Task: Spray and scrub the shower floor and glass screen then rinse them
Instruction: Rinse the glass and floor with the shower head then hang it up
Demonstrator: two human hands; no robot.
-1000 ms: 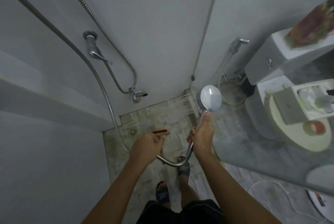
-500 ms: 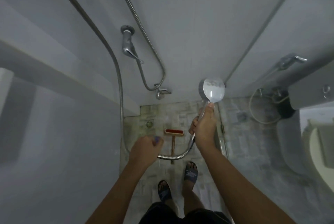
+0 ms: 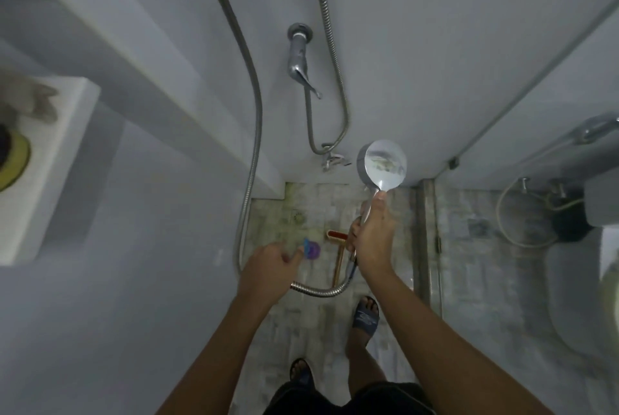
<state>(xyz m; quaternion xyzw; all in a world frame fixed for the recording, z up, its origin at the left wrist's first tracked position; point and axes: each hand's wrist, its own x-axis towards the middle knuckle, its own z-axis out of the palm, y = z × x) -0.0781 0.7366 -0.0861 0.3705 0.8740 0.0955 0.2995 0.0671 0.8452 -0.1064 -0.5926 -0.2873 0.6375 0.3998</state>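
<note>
Head camera looks straight down into a narrow shower corner with pale walls. On the back wall is a metal tap (image 3: 299,59), and two metal hoses hang beside it; one hose (image 3: 318,290) comes down the left wall, bends under both forearms and goes up to the right hand. The shower floor (image 3: 321,200) is of small light tiles with dark stains, and a round drain (image 3: 299,216) is near the back wall. A brush (image 3: 336,234) with a red head lies on the floor between the hands, and the right hand covers one end of the head. The glass screen (image 3: 475,200) stands at the right side, with its metal bottom rail along the floor edge; behind it are a toilet (image 3: 586,280) and a small sprayer (image 3: 599,125) on the wall. Two feet in dark sandals (image 3: 366,314) stand on the tiles. The right hand (image 3: 368,240) is closed around the handle of the shower head (image 3: 383,163), thumb along the handle, round face turned up toward the camera. The left hand (image 3: 268,267) has curled fingers and seems to pinch a small purple thing (image 3: 311,250) at the fingertips; it is too blurred to say what it is.
</note>
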